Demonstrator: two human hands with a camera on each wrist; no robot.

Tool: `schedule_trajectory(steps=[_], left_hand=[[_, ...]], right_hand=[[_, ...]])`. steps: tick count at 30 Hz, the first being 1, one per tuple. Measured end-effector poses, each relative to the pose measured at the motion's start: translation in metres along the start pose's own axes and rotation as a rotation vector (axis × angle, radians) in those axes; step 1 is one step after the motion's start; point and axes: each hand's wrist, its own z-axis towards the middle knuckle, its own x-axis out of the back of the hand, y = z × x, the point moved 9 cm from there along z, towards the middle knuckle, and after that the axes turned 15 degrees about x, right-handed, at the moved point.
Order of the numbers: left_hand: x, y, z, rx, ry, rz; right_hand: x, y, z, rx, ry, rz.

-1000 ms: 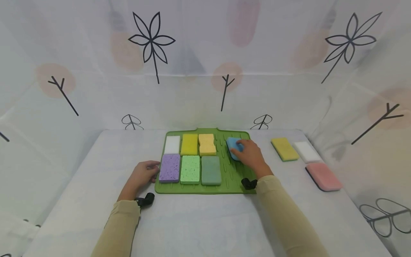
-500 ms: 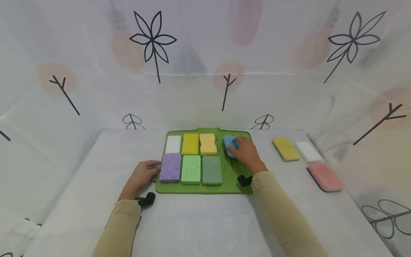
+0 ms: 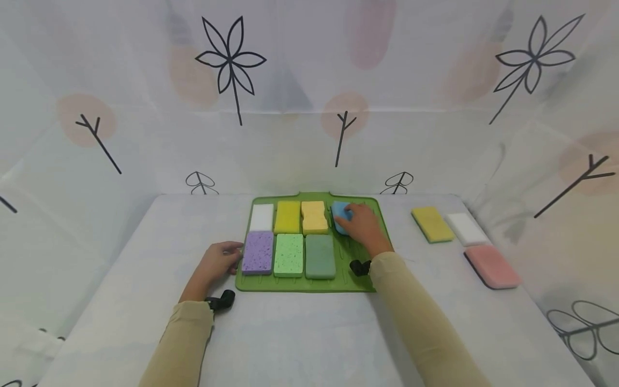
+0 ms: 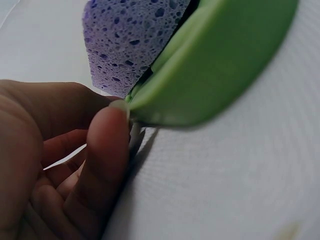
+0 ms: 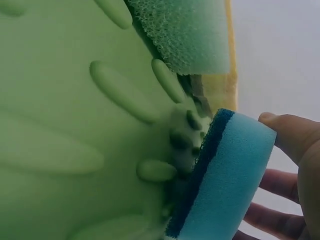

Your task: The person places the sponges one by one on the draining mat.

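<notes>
My right hand [image 3: 364,226] grips a blue sponge [image 5: 235,175] with a dark scrubbing layer, thumb on one side and fingers on the other. The sponge is over the back right part of a green drying mat [image 3: 355,269], its dark side facing the mat's raised ridges. At the mat's left edge, my left hand [image 3: 220,263] pinches the rim between thumb and forefinger, close beside a purple sponge [image 4: 130,45]. Along the mat's back row lie a white sponge [image 3: 261,217], a yellow one [image 3: 288,217] and a pale orange, wavy-sided one [image 3: 314,217].
A speckled light green sponge [image 3: 288,255] and a grey-green sponge [image 3: 320,257] fill out the front row. Right of the mat, on the white cloth [image 3: 300,338], lie a yellow sponge [image 3: 432,224], a white one [image 3: 467,229] and a pink one [image 3: 492,267] with a dark underside.
My right hand has carried the blue sponge leftward and slightly back, toward the pale orange sponge. The left hand keeps its place at the mat's edge.
</notes>
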Motion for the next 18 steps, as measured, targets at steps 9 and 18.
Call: schedule_trajectory(steps=[9,18], left_hand=[[0.000,0.000,0.001,-0.009,-0.001,0.008],[0.001,-0.001,0.001,-0.004,-0.002,-0.009]], right_hand=[[-0.008,0.003,0.014,-0.011,0.017,-0.035],[-0.016,0.000,0.020,-0.038,-0.007,-0.090]])
